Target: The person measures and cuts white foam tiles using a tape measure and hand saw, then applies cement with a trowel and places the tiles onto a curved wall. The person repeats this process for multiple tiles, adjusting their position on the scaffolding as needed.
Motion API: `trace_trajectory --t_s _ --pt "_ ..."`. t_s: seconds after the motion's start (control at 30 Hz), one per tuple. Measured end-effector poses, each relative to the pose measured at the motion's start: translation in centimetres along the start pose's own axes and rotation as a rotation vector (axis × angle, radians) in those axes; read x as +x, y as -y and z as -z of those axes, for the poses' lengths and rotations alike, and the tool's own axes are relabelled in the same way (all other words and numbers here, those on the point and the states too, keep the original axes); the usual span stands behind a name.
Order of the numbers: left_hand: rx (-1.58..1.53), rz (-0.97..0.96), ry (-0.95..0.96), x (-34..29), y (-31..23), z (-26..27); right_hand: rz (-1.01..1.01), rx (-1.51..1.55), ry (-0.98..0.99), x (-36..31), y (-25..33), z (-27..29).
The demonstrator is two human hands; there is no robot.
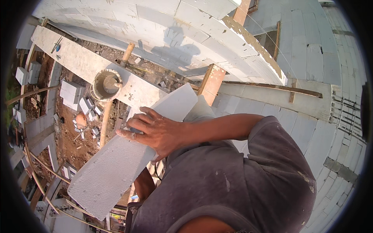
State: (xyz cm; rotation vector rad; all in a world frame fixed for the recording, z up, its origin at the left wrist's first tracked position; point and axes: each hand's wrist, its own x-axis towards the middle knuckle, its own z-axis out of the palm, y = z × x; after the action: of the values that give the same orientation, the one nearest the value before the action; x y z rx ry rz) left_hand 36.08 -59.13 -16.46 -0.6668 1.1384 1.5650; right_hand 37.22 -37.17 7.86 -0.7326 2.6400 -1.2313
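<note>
A long pale aerated concrete block (110, 173) lies slantwise in front of my body, its far end reaching up beside the plank. My right hand (153, 130) is spread across the block's top face, with the fingers bent over it. Whitish dust marks the fingertips. My left forearm (144, 184) goes in under the block, which hides the left hand and its fingers. Ahead and to the left, a mortar-crusted bucket (94, 90) rests on the plank, with a light-coloured tool handle or scoop inside it.
A wide plank (79, 56) runs from far left toward me, with a bamboo pole (104, 126) beneath. Down at ground level are stacked blocks (71, 93) and rubble. A block wall (155, 23) stands ahead; a wooden board (213, 81) juts from its base. Further walls rise right.
</note>
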Motion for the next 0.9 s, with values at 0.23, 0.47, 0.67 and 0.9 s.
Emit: trace_trajectory --t_s 0.23,0.47,0.67,0.9 --pt "-0.001 -0.033 0.1 0.8 2.4 -2.8 -0.066 -0.135 -0.008 -6.8 -2.0 0.8" --pt "-0.064 -0.069 0.19 4.0 4.6 -8.5 -0.225 -0.272 -0.034 -13.8 -4.7 1.7" --pt "-0.157 -0.122 0.349 7.0 4.8 -22.4 -0.372 -0.379 -0.056 -21.0 -5.4 10.2" --pt "-0.598 -0.204 0.791 4.7 -0.2 -51.0 -0.592 -0.462 -0.245 -29.7 -2.2 32.2"
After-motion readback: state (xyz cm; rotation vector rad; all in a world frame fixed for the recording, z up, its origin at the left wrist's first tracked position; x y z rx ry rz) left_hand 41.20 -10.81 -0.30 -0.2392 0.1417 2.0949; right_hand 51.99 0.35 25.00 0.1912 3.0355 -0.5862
